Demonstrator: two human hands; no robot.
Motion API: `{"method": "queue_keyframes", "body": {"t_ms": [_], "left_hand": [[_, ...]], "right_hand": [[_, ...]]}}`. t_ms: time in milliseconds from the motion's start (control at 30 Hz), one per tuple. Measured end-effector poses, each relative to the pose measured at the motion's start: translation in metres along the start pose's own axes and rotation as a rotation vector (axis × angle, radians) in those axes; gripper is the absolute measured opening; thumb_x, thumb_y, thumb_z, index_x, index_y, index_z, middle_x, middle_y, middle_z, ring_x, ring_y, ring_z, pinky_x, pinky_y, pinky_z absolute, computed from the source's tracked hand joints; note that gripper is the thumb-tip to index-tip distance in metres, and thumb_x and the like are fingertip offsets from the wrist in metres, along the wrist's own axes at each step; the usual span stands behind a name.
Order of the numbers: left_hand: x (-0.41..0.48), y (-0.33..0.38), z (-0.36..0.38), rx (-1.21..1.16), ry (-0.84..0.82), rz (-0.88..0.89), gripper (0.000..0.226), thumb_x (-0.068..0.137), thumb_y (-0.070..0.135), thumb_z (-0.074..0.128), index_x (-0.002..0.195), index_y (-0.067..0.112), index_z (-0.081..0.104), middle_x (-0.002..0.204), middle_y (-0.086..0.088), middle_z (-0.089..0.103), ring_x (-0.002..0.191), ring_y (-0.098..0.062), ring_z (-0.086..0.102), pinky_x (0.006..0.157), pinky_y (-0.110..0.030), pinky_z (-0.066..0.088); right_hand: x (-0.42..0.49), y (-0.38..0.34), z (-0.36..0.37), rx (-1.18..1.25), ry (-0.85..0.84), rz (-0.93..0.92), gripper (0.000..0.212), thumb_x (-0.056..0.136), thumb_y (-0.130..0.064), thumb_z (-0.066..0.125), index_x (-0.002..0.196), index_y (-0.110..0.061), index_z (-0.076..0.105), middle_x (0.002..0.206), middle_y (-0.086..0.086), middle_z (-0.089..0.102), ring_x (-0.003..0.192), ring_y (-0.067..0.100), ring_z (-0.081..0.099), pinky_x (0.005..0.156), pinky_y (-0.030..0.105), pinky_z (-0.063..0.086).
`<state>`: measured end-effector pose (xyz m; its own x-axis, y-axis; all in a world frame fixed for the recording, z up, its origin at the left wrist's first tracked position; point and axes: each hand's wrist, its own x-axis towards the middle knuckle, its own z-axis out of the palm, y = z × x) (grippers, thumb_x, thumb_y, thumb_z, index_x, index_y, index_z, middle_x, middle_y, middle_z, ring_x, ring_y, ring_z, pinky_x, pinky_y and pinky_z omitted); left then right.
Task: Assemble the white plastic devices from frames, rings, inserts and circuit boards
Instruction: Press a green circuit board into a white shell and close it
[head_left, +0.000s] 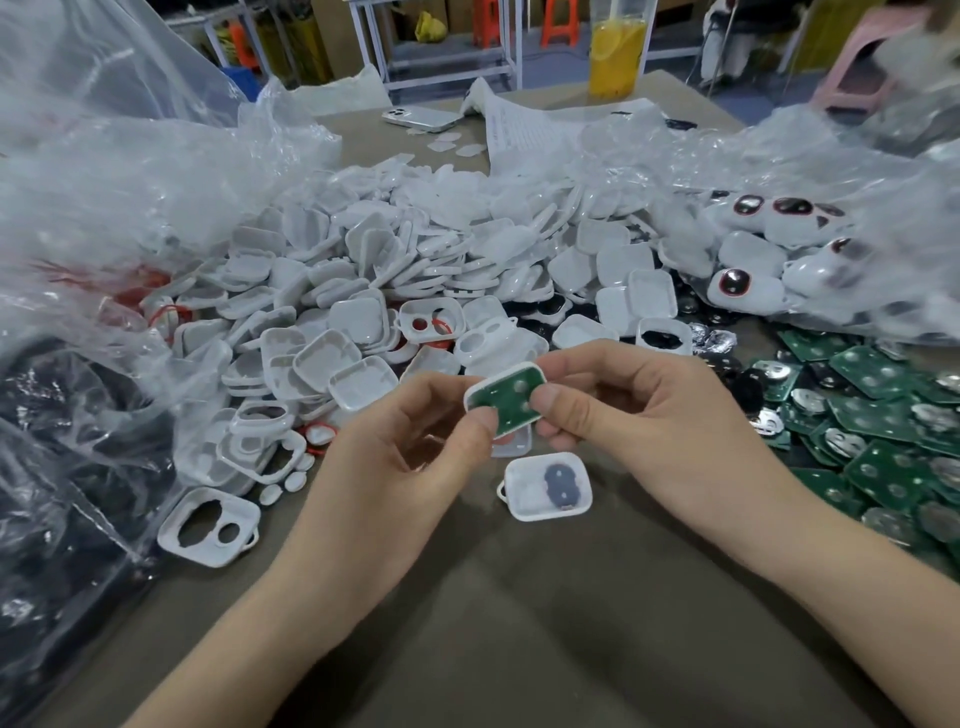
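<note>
Both hands hold one white frame with a green circuit board (511, 399) lying inside it, just above the table. My left hand (410, 441) pinches its lower left edge and my right hand (639, 415) pinches its right side, thumb on the board. Below it on the table lies another white frame (524, 493) with a grey insert in it. A bare white frame with two holes (171, 525) lies at the left. Behind the hands spreads a big heap of white frames and covers (415, 270). Green circuit boards (883, 415) are piled at the right.
Crumpled clear plastic bags (130, 171) flank the heap on the left and right; the right bag holds finished white devices with dark lenses (753, 280). Red rings (171, 317) show at the left. A phone (421, 118), a paper sheet and a yellow bottle (615, 52) are at the back.
</note>
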<state>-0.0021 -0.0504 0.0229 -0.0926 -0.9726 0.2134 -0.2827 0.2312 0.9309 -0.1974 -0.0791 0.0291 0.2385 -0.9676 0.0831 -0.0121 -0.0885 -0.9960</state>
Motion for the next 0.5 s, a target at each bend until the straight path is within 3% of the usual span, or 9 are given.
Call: {"method": "queue_keyframes", "body": {"t_ms": [67,167,300,500], "left_hand": [[0.000,-0.002,0.005,0.099,0.083,0.046,0.008,0.094,0.024,0.070,0.092,0.032,0.069,0.087,0.015,0.075,0.077,-0.012,0.070,0.071,-0.024,0.053],[-0.001,-0.002,0.011,0.178,0.155,0.084,0.015,0.092,0.017,0.070,0.088,0.032,0.066,0.082,0.018,0.074,0.075,-0.009,0.069,0.064,-0.017,0.048],[0.000,-0.002,0.012,0.132,0.150,0.050,0.013,0.092,0.020,0.069,0.089,0.032,0.067,0.084,0.018,0.075,0.077,-0.011,0.069,0.069,-0.024,0.050],[0.001,-0.001,0.012,0.098,0.133,0.039,0.008,0.092,0.021,0.069,0.092,0.030,0.068,0.087,0.015,0.076,0.083,-0.013,0.071,0.075,-0.030,0.052]], "right_hand": [[0.000,0.003,0.004,-0.019,0.075,-0.019,0.009,0.084,-0.015,0.078,0.092,-0.021,0.075,0.084,0.003,0.076,0.072,0.015,0.073,0.071,0.023,0.057],[0.000,0.007,0.007,-0.095,0.147,-0.044,0.008,0.083,-0.021,0.080,0.084,-0.024,0.073,0.086,-0.002,0.077,0.076,0.017,0.073,0.077,0.031,0.059],[0.000,0.008,0.007,-0.176,0.168,-0.094,0.011,0.083,-0.027,0.080,0.081,-0.035,0.072,0.086,-0.010,0.077,0.079,0.009,0.074,0.076,0.027,0.059],[-0.001,0.010,0.008,-0.169,0.164,-0.113,0.014,0.083,-0.023,0.081,0.080,-0.033,0.073,0.083,-0.013,0.077,0.079,0.007,0.074,0.074,0.017,0.056]]}}
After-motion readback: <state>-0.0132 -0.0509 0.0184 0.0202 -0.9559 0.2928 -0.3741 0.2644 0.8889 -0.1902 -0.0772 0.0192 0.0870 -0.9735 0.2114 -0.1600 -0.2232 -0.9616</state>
